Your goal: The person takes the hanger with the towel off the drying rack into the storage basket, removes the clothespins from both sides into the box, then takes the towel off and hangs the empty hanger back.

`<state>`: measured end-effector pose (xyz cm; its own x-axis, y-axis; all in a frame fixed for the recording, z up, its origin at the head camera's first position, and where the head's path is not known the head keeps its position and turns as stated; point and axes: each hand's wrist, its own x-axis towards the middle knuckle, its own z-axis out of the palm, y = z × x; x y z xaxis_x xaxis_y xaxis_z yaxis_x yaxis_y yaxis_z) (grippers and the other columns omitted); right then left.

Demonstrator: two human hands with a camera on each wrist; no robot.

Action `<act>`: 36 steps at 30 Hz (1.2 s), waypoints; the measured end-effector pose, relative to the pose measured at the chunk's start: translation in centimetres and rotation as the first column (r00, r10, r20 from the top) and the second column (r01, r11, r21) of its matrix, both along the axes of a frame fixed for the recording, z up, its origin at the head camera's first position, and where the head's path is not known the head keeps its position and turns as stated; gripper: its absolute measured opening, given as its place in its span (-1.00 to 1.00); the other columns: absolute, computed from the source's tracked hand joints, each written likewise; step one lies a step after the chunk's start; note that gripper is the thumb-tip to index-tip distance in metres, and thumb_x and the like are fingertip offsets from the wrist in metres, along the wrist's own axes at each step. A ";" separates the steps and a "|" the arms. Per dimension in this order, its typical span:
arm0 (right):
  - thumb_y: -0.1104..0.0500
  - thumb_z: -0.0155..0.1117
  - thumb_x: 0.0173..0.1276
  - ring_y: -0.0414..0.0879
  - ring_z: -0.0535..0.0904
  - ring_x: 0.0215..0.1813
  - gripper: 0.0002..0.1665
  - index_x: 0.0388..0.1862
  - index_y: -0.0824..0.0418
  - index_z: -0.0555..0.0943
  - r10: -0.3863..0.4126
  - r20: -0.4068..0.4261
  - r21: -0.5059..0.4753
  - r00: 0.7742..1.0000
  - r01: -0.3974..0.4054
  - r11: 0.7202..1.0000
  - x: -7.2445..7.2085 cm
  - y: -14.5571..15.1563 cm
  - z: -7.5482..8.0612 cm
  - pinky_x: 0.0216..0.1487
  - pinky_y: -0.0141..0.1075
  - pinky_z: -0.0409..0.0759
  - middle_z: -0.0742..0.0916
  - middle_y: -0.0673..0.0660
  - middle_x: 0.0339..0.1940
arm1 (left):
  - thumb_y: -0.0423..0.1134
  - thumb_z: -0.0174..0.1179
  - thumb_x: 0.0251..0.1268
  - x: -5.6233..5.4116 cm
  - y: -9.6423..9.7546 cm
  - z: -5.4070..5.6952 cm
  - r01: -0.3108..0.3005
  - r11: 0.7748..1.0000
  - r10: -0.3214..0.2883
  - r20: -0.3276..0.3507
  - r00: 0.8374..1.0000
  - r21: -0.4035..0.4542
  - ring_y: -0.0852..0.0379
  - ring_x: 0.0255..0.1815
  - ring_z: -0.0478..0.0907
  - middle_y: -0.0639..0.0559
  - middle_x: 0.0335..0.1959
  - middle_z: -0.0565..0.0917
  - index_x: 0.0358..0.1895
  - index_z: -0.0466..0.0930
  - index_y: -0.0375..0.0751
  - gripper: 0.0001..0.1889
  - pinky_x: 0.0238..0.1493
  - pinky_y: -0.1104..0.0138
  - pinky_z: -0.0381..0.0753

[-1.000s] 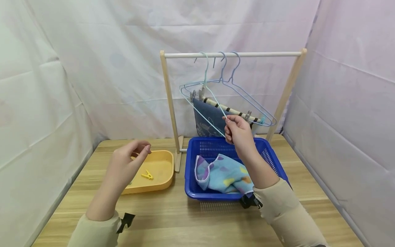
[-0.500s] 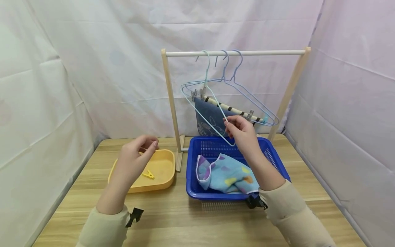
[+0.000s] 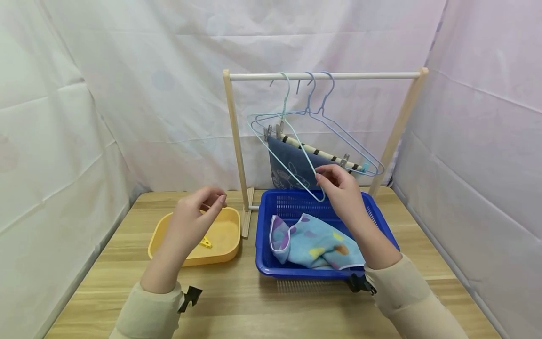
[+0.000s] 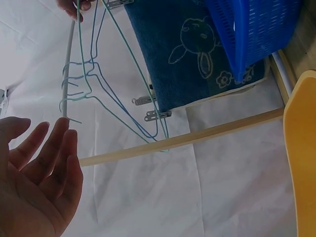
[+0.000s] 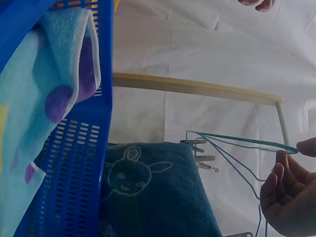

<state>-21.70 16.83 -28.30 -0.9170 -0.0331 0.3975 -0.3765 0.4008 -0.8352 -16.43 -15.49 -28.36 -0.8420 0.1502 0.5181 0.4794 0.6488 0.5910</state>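
Observation:
A mint-green wire clothes hanger (image 3: 302, 147) hangs from the rack's rail, turned at an angle, with bare wire. My right hand (image 3: 342, 190) pinches its lower right side between thumb and fingertips; the right wrist view shows the wire between the thumb and fingers (image 5: 286, 195). My left hand (image 3: 195, 212) hovers above the yellow tray (image 3: 230, 245), fingers loosely bent and holding nothing. Beneath the right hand, a light-blue spotted towel (image 3: 313, 242) lies in the blue basket (image 3: 264, 268).
Two blue wire hangers (image 3: 345, 136) hang behind the mint one on the white rail (image 3: 377, 75). A dark-blue towel (image 4: 182, 54) and a striped one (image 3: 323, 153) hang there by metal clips. A yellow clothespin (image 3: 205, 242) lies in the tray.
Both hands have drifted slightly right in the head view. The right hand has slid down along the hanger's side toward its lower corner. The left hand remains without anything in it.

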 end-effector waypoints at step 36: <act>0.27 0.18 0.41 -0.06 0.45 -0.33 -0.86 -0.18 0.27 0.68 -0.095 -0.403 0.340 0.910 0.245 0.908 0.3 6.2 -1.1 -0.35 -0.30 0.36 0.62 0.10 -0.40 | -0.22 0.17 0.40 -0.8 2.1 -2.1 0.058 0.993 -0.054 0.036 0.998 -0.104 0.25 -0.38 0.57 0.20 -0.42 0.65 -0.19 0.66 -0.10 -0.90 -0.30 0.21 0.65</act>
